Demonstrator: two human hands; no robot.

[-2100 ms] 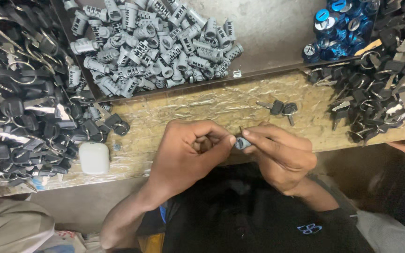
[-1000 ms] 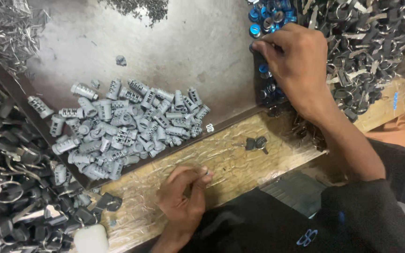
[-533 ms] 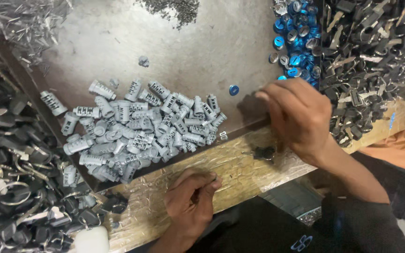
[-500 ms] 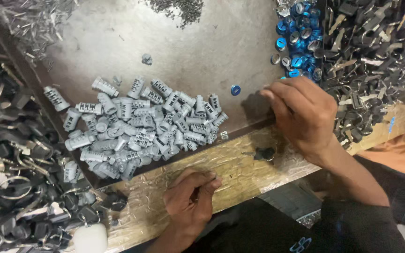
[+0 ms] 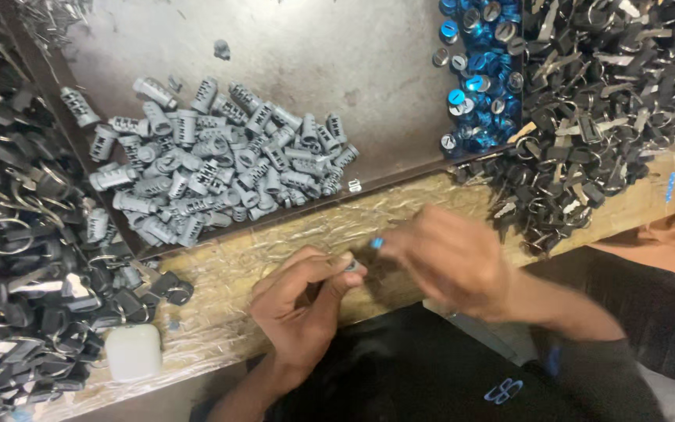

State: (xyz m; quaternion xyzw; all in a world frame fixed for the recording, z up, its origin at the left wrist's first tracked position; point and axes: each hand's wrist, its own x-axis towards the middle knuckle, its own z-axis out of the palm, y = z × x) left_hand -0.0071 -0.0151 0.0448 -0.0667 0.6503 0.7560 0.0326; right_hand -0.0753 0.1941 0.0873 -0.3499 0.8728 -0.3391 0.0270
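The left hand (image 5: 300,301) rests on the wooden bench edge (image 5: 236,273), thumb and forefinger pinched on a small grey part (image 5: 351,266) of which only a tip shows. The right hand (image 5: 447,262), motion-blurred, sits just to the right of the left hand, its fingertips closed on a small blue cap (image 5: 376,243) held just above and right of the grey part; the two pieces are near but whether they touch cannot be told.

Risk, as a judgement: both pieces are tiny and gripped only at the fingertips over the near edge of the bench, so a slip or a skewed meeting could drop one into the person's lap or out of sight.

Beyond the left hand, up and to its left, lies the pile of grey cylinders (image 5: 212,168) on the dark metal tray (image 5: 353,55). The blue caps (image 5: 474,70) lie up and to the right; black keys on rings (image 5: 587,101) lie further right, with another heap of keys (image 5: 17,258) to the left. A white case (image 5: 133,352) lies down and to the left.

The grey part's shape is hidden by the fingers, and the key heaps run off the frame.
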